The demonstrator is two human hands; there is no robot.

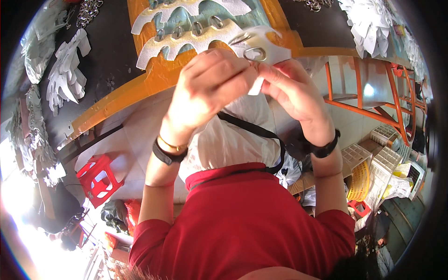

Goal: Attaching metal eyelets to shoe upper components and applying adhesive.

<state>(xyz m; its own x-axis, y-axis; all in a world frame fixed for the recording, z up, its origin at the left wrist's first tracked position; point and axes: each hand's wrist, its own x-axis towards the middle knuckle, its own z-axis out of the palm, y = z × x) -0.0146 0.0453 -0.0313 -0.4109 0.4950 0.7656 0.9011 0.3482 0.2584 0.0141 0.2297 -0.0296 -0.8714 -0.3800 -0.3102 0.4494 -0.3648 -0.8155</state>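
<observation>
Both my hands are raised together over the orange table edge (116,100). My left hand (207,91) and my right hand (294,91) pinch a white cut piece (270,39) that carries an oval metal ring (255,54); the fingertips meet right at the ring. Just behind it, two white scalloped strips (186,43) (186,9) with several oval rings lie on a teal and orange surface. A black watch and a gold bracelet sit on my left wrist, a black band on my right.
Piles of white cut pieces (67,70) (368,18) lie on the black tabletop, with loose metal rings (88,11) at the back left. Below are a red plastic stool (100,179), an orange metal frame (373,102) and white and yellow baskets (368,168).
</observation>
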